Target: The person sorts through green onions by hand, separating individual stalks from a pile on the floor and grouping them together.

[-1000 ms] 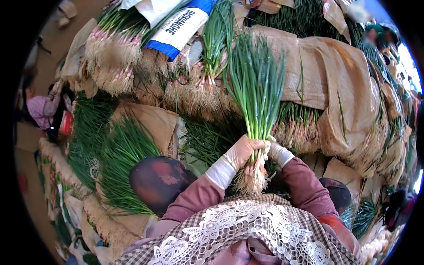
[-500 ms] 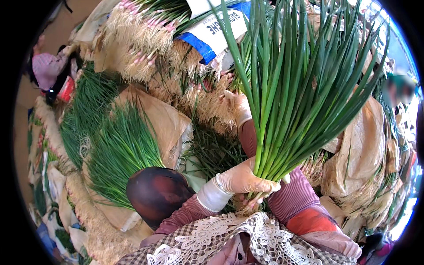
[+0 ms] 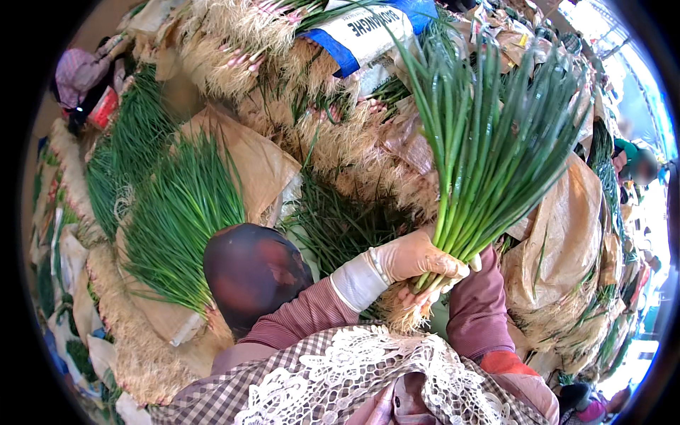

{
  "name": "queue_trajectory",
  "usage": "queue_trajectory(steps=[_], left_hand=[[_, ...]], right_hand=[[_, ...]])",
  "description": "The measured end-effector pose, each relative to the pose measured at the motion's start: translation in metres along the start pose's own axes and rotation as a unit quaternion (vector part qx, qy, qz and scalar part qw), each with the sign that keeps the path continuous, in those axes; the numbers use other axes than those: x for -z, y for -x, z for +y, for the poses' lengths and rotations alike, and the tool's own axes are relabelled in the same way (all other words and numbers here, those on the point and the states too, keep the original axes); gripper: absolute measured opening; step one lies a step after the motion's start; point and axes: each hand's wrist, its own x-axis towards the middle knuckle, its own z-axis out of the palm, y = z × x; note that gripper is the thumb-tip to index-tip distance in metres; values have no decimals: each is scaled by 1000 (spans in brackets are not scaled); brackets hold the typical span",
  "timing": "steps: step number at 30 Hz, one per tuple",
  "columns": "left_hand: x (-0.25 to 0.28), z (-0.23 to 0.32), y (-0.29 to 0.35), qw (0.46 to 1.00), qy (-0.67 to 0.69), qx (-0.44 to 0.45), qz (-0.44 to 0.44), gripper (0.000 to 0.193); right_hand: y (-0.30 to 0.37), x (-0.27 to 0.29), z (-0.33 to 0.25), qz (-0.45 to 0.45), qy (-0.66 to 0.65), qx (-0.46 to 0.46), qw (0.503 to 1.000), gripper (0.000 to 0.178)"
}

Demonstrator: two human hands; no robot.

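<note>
My gloved left hand [image 3: 419, 259] is closed around the lower stems of a bunch of green onions [image 3: 489, 156], just above the bulbs. The long leaves fan upward and to the right. Below the fist stick out the pinkish bulbs, with a tuft of pale roots [image 3: 405, 312]. From the lower right comes my right arm in a striped sleeve [image 3: 480, 308], running up behind the bunch. The stems and leaves hide my right hand, so its fingers do not show.
A pile of green onions [image 3: 188, 219] lies at left on brown sheeting [image 3: 265, 159], beside a dark, rounded knee covering [image 3: 255, 280]. Loose leaves [image 3: 354, 227] lie ahead. Rooted bunches [image 3: 340, 152] and a white-and-blue bag [image 3: 365, 35] are beyond. Another person [image 3: 78, 78] works at far left.
The bunch in my left hand has shifted slightly right, and its leaf tips are lower in view. My right hand, earlier visible reaching beyond the stems, has drawn back behind the bunch.
</note>
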Motion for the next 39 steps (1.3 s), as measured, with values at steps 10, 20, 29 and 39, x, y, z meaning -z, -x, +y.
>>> queue_trajectory(steps=[10,20,29,39], left_hand=[[0,3,-10,998,15,-23,63,25],[18,-22,-44,978,-52,-15,201,28],[64,-66,-22,941,-22,64,333,24],[55,-67,-22,952,125,62,273,19]], right_hand=[[96,103,-100,76,-66,129,987,12],[172,234,-109,425,459,116,771,19],[161,90,-37,283,559,254,737,15],[117,68,14,79,389,15,918,22]])
